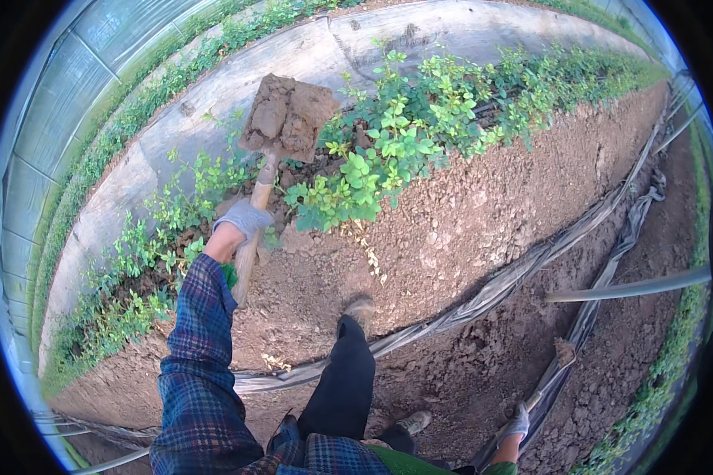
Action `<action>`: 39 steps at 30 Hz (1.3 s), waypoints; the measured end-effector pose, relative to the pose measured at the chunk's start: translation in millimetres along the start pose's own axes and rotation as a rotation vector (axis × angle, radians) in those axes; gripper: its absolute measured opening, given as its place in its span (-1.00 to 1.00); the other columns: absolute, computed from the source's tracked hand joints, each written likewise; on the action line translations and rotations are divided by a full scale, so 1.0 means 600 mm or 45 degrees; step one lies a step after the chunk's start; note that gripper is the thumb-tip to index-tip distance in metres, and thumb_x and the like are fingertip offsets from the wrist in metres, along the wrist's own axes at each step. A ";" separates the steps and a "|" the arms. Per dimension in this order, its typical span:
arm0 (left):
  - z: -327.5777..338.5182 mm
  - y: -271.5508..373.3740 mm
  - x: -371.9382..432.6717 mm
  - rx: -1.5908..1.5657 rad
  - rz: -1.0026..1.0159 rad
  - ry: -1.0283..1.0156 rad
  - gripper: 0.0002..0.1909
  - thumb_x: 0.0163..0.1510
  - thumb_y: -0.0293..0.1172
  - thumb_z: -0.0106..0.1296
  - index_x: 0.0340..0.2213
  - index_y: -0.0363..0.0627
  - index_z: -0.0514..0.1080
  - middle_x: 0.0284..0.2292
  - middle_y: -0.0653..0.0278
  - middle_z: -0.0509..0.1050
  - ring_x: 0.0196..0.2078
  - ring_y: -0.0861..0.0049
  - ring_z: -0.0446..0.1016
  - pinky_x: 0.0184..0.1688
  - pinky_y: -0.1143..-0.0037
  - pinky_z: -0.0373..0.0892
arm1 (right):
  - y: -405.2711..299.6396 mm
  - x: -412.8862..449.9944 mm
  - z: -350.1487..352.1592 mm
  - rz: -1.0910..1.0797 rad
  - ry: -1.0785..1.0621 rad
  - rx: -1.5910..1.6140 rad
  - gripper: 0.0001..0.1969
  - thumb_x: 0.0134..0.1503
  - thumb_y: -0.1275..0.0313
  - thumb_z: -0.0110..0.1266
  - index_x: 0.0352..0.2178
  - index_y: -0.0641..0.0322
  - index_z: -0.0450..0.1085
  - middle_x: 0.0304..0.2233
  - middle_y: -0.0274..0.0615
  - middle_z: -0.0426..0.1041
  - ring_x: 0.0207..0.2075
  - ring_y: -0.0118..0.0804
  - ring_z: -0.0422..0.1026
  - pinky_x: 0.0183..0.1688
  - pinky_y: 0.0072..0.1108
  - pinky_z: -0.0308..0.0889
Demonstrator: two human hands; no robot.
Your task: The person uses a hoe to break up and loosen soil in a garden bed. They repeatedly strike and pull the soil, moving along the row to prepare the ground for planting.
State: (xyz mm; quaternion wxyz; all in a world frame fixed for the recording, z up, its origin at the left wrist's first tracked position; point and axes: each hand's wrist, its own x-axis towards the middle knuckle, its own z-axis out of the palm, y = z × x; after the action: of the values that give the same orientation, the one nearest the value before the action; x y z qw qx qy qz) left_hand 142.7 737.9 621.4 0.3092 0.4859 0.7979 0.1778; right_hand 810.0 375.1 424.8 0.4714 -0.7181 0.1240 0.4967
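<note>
My left hand [243, 219], in a grey glove below a plaid sleeve, grips the wooden handle of a shovel [249, 261]. The shovel's square blade [321, 110] carries thick clods of brown soil [273, 122] and is held over a row of leafy green plants [386, 154]. Down at the lower right, my right hand [515, 423], gloved too and with a green cuff, is closed around the wooden handle of a second tool [535, 401]. That tool's small head [564, 352] looks caked with soil; its exact kind cannot be told.
Bunched plastic film [475, 306] runs along the bare soil bed [451, 225]. A pale tube [630, 289] juts in at the right. My shoes stand on the soil [359, 314] and in the furrow [416, 421]. Beyond the plants lies a pale ground sheet [297, 53], then a film wall [30, 172].
</note>
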 end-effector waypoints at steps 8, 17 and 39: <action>0.048 0.091 0.293 0.564 -0.037 0.091 -0.20 0.10 0.19 -0.21 0.04 -0.40 0.21 0.02 -0.28 0.29 0.07 -0.06 0.31 0.08 0.24 0.26 | 0.044 -0.030 0.259 0.195 -0.342 0.070 -0.78 0.10 0.11 0.07 -0.42 -0.10 0.28 -0.70 -0.50 0.18 -0.75 -0.42 0.14 -0.69 -0.54 0.08; 0.046 -0.060 0.086 0.253 -0.102 0.263 -0.52 -0.08 -0.37 0.15 -0.17 -0.43 0.29 -0.41 0.06 0.52 -0.47 0.33 0.54 -0.54 0.48 0.41 | 0.169 0.037 0.149 -0.159 -0.229 -0.014 -0.76 0.09 0.14 0.05 -0.45 0.04 0.34 -0.70 -0.42 0.26 -0.75 -0.45 0.22 -0.76 -0.54 0.10; 0.517 -0.114 -0.739 -0.923 -0.748 -1.613 -0.59 0.02 -0.31 0.10 -0.18 -0.32 0.26 -0.56 0.23 0.33 -0.72 0.63 0.21 -0.71 0.62 0.15 | 0.418 0.056 -0.402 0.401 -0.114 0.170 -0.83 0.11 0.26 -0.01 -0.47 0.09 0.28 -0.69 -0.28 0.31 -0.77 -0.25 0.28 -0.71 -0.41 0.24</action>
State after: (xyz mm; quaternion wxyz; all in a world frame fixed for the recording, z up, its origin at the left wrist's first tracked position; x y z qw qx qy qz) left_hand 453.3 308.2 492.6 0.8787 0.1327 0.4577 0.0271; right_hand 807.8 60.3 273.2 0.4395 -0.6341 0.2467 0.5865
